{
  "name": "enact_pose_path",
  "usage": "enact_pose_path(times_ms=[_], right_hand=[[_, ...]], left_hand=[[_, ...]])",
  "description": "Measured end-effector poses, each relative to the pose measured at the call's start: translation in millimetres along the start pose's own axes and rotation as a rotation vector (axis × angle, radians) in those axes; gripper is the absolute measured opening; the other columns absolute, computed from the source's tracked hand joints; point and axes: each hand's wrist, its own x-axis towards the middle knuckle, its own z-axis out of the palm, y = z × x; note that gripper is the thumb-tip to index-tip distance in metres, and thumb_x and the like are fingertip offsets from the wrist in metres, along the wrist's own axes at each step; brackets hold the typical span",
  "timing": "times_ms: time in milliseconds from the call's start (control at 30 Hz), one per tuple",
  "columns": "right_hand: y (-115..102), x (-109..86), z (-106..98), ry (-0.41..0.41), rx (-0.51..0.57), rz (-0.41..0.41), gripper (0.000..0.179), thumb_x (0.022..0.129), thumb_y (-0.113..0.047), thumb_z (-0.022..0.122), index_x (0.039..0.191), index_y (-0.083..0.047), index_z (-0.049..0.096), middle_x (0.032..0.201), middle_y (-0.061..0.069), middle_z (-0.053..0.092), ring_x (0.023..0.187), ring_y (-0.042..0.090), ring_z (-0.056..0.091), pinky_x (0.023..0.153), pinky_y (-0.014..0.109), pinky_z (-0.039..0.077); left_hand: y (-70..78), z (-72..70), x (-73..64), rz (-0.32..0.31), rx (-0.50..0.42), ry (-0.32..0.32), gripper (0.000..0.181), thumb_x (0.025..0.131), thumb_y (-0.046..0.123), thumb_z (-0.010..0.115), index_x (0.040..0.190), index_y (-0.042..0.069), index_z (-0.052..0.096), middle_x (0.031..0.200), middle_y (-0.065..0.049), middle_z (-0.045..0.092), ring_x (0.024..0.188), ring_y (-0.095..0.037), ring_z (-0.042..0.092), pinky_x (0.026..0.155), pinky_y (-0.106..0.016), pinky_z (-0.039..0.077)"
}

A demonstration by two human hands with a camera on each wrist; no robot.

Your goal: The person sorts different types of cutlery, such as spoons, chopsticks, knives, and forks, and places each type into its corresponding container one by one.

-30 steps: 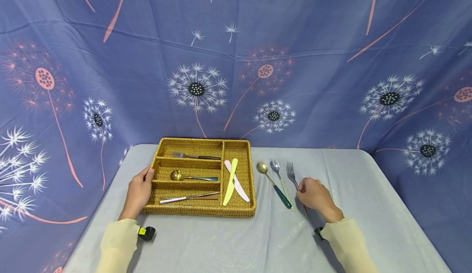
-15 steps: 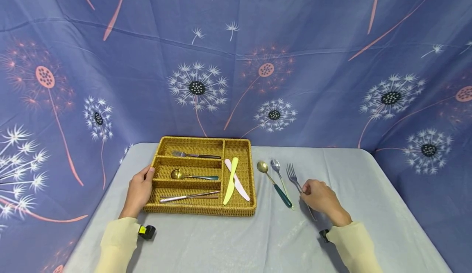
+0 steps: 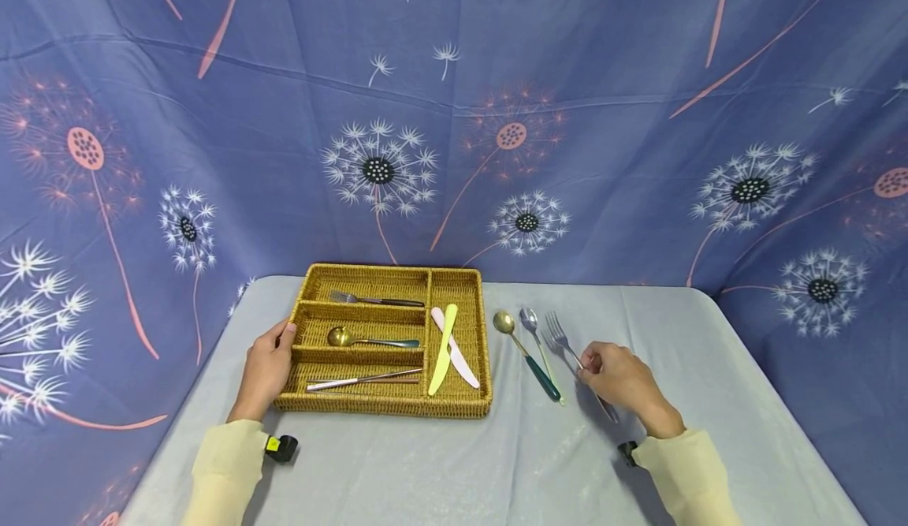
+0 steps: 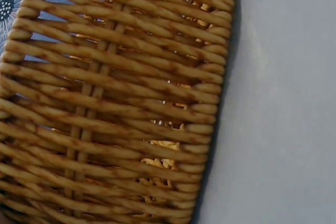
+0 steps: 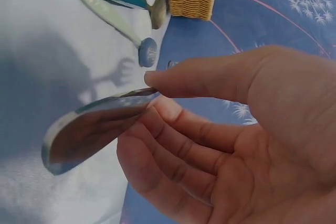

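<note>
My right hand [image 3: 624, 384] pinches a silver fork [image 3: 558, 332] between thumb and fingertips around its middle. The fork is raised off the cloth, its shadow apart from it; the right wrist view shows its broad handle end [image 5: 94, 129] pointing away from the palm. At the far left my left hand [image 3: 266, 368] grips the left side of a woven wicker tray [image 3: 383, 410], thumb over the rim. Only the weave of the tray [image 4: 115, 98] fills most of the left wrist view. Left of the fork lie a gold spoon with a green handle [image 3: 543, 378] and a silver spoon [image 3: 529, 319].
The tray's compartments hold a black-handled fork [image 3: 390, 302], a gold spoon [image 3: 340, 337], chopsticks [image 3: 355, 382], and a yellow knife [image 3: 441, 364] crossed over a pink knife [image 3: 464, 364]. A pale cloth [image 3: 397, 471] covers the table; a patterned blue curtain [image 3: 624, 218] hangs behind.
My right hand has shifted slightly right and lifted the fork off the cloth; its tines have swung a little left. The left hand and tray have stayed in place.
</note>
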Motion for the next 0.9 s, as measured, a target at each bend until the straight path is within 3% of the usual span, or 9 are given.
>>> enact_pose_path(times_ms=[267, 900], right_hand=[[-8, 2.1, -8, 0.054, 0.008, -0.092, 0.008, 0.089, -0.005, 0.074, 0.090, -0.011, 0.070, 0.076, -0.005, 0.063, 0.060, 0.013, 0.052, 0.053, 0.032, 0.041], [-46, 14.0, -24, -0.005, -0.001, -0.156, 0.008, 0.095, -0.007, 0.072, 0.097, -0.015, 0.073, 0.079, -0.006, 0.063, 0.058, 0.012, 0.053, 0.056, 0.032, 0.042]], left_hand=[[1.1, 0.8, 1.3, -0.005, 0.003, 0.002, 0.064, 0.118, 0.045, 0.030, 0.167, 0.003, 0.036, 0.167, -0.027, 0.037, 0.157, -0.049, 0.029, 0.130, -0.063, 0.024], [-0.1, -0.1, 1.2, -0.005, 0.003, -0.008, 0.064, 0.118, 0.045, 0.030, 0.167, 0.003, 0.036, 0.168, -0.027, 0.036, 0.157, -0.050, 0.028, 0.130, -0.065, 0.024]])
